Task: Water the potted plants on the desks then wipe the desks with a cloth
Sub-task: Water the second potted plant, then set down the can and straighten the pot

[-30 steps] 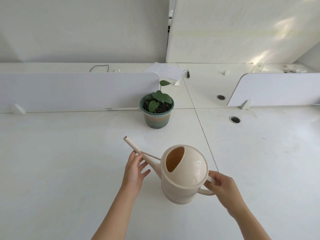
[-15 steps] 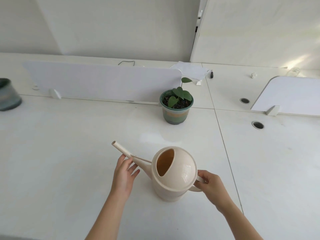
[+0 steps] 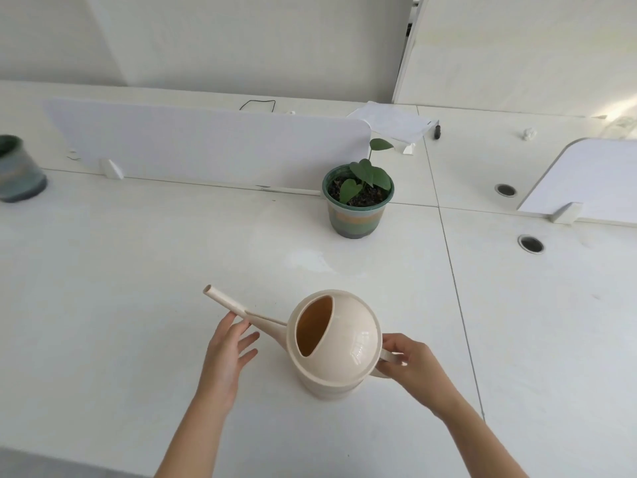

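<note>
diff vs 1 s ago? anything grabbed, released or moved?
Watering can was lowered onto the desk. Left hand has opened beside the spout; right hand still holds the handle. View swung left, revealing a second pot. Potted plant unmoved.

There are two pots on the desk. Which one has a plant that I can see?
The striped green pot beside the end of the white divider panel: green leaves rise from its dark soil. The other pot, at the far left edge, is cut off and shows no leaves.
</note>
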A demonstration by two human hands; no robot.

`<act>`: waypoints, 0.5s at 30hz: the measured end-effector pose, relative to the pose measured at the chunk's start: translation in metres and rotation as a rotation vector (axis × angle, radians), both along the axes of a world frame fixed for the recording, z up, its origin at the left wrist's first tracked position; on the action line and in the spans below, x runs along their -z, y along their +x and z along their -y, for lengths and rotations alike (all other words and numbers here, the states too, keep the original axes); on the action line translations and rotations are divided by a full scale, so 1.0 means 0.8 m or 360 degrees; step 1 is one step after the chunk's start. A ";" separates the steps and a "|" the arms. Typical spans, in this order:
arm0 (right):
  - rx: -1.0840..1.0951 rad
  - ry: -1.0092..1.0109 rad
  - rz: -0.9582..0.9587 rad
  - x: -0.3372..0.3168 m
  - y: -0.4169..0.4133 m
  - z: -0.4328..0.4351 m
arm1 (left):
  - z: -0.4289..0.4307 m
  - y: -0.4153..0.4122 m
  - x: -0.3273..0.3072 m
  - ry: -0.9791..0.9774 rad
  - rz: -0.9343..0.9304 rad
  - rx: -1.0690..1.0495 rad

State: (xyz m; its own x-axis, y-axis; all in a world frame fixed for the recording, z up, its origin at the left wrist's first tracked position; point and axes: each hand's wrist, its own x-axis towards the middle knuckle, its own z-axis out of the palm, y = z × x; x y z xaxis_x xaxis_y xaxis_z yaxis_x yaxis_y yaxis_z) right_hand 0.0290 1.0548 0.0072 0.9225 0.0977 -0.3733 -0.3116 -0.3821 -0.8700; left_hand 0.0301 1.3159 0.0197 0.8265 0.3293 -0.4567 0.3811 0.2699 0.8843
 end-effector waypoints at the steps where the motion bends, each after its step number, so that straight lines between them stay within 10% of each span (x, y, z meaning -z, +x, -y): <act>1: -0.0074 -0.0006 -0.0023 -0.003 0.004 0.005 | -0.003 -0.002 -0.008 0.0112 -0.0020 -0.0006; 15: 0.0751 0.0426 0.0259 -0.036 0.201 0.019 | 0.070 0.187 -0.054 0.0406 0.0085 0.0148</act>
